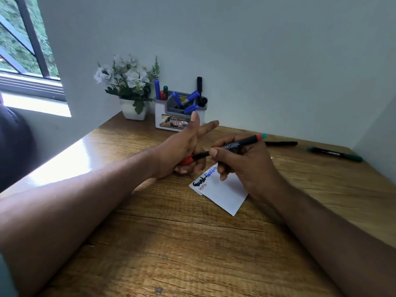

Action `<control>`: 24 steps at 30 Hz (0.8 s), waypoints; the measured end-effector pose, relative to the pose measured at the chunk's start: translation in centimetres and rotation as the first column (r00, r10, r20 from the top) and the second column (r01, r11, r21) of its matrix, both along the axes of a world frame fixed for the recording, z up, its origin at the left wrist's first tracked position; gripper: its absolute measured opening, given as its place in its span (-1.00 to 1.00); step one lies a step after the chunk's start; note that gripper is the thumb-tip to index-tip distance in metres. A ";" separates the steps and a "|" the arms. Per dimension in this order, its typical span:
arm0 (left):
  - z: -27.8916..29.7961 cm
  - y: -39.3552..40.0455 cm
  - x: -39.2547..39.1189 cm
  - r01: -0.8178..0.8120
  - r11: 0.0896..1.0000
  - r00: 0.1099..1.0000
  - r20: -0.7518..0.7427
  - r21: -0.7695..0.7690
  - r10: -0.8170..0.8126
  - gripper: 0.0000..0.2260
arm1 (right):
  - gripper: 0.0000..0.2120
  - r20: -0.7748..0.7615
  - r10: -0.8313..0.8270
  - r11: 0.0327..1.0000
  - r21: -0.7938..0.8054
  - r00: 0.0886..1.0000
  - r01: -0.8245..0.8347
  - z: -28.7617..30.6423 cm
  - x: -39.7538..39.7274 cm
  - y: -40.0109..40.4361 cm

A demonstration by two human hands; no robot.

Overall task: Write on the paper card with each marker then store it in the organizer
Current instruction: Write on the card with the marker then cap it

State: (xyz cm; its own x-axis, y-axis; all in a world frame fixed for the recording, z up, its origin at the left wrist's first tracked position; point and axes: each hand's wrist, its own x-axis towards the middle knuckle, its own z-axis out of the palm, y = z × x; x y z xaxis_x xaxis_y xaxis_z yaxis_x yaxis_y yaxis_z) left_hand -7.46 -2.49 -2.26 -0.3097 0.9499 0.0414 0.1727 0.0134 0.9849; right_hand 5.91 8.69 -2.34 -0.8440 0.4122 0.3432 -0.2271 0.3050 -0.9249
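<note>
My right hand (242,161) grips a black-barrelled red marker (233,145) above the white paper card (225,194). The card lies on the wooden desk (192,243) and bears black, blue and red writing along its far edge. My left hand (182,151) pinches the marker's red cap (186,161) at the tip end, with thumb and forefinger stretched out. A white organizer (169,118) stands at the back against the wall, with several blue, red, green and black markers in it.
A pot of white flowers (130,91) stands left of the organizer. A black marker (280,143) and a green marker (334,154) lie on the desk at the far right near the wall. A window is at the upper left.
</note>
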 end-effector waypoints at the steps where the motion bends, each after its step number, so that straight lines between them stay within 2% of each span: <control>1: 0.1 0.0 0.2 -0.003 1.000 1.000 0.000 -0.002 0.003 -0.38 | -0.97 0.012 -0.004 1.000 0.025 1.000 0.003 0.0 0.0 -0.1; 7: -0.4 0.4 -0.6 -0.006 1.000 0.996 0.090 0.020 0.005 -0.37 | -0.91 0.090 -0.064 0.988 0.144 0.994 0.051 1.1 -1.0 -0.6; 11: -0.4 0.5 -0.4 -0.060 0.998 0.986 0.158 0.026 0.055 -0.38 | -0.91 0.210 -0.052 0.984 0.175 0.976 0.015 0.4 -2.0 -1.6; 15: -0.2 0.3 -0.5 -0.116 0.993 0.971 0.215 0.034 0.106 -0.39 | -0.95 0.165 -0.066 0.974 0.223 0.984 0.028 0.1 -2.5 -2.2; 18: -0.2 0.2 -0.6 -0.163 0.986 0.959 0.241 0.034 0.150 -0.40 | -0.92 0.159 -0.057 0.966 0.260 0.986 0.014 -0.4 -2.8 -2.6; 22: -1.0 0.5 -1.4 -0.179 0.980 0.924 0.356 0.088 0.137 -0.38 | -0.95 0.211 0.024 0.982 0.177 0.977 -0.063 -0.4 -2.9 -2.7; 24: -1.1 0.7 -2.0 -0.277 0.951 0.889 0.411 0.134 0.201 -0.42 | -0.94 0.228 -0.018 0.994 0.114 0.974 -0.008 0.4 -3.1 -2.2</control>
State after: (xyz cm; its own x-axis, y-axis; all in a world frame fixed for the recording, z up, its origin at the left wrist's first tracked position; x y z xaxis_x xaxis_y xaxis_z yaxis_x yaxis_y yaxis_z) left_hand -9.49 -1.78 -3.37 -0.5537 0.8319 0.0369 -0.2087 -0.1816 0.9610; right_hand 2.82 6.53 -1.93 -0.9034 0.3862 0.1863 -0.0122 0.4110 -0.9115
